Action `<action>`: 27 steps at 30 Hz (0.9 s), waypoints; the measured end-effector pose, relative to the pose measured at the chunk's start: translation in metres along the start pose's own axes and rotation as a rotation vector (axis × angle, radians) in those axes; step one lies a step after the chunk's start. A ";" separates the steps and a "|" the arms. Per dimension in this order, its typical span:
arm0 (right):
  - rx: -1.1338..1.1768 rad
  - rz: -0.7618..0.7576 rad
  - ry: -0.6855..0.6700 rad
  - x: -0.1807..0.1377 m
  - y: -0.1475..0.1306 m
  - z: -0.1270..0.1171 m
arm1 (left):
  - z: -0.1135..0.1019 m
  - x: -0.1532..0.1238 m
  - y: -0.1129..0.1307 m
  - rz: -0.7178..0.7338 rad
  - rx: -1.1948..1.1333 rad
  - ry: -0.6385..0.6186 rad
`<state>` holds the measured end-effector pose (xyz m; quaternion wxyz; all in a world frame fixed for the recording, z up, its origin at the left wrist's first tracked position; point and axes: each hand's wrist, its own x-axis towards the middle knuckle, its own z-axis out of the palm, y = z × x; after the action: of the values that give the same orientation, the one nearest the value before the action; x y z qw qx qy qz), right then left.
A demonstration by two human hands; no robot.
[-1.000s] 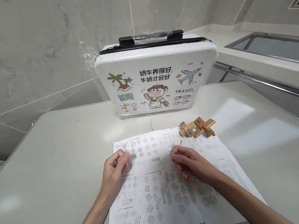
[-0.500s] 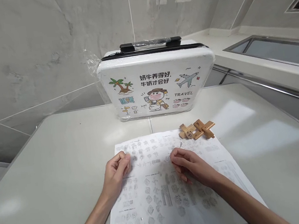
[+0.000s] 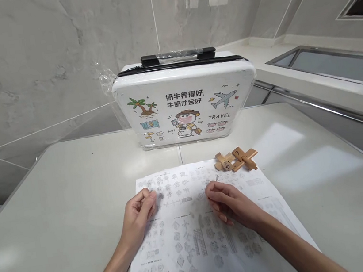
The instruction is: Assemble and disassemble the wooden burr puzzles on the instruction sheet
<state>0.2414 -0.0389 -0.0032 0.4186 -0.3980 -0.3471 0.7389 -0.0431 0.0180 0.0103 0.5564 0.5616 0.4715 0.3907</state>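
Observation:
A large printed sheet (image 3: 195,237) covered in small puzzle diagrams lies on the table in front of me. My left hand (image 3: 138,217) rests on the sheet's left edge, fingers curled loosely with nothing in them. My right hand (image 3: 230,203) rests on the middle of the sheet, fingers curled under, also holding nothing. A wooden interlocking puzzle (image 3: 236,160) sits at the sheet's far right corner, a hand's length beyond my right hand.
A small white suitcase (image 3: 186,104) with cartoon travel pictures and a black handle stands upright at the back of the pale table (image 3: 58,192), still in plastic wrap. A counter with a sunken steel sink (image 3: 335,64) runs along the right. Tiled wall behind.
Both hands stay curled on the sheet in the same places. The view has drifted slightly, so everything sits a little further left in the picture.

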 end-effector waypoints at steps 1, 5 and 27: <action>0.011 0.001 0.000 0.000 0.000 0.000 | 0.000 0.000 0.000 -0.002 0.004 0.002; 0.113 -0.006 0.017 0.002 0.001 -0.004 | 0.002 0.001 0.003 -0.005 0.012 0.011; 0.787 -0.360 0.146 0.002 -0.010 -0.048 | 0.003 0.000 0.004 -0.014 0.008 0.022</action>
<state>0.2863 -0.0240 -0.0169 0.6836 -0.1925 -0.0726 0.7002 -0.0395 0.0174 0.0142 0.5517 0.5561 0.4832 0.3912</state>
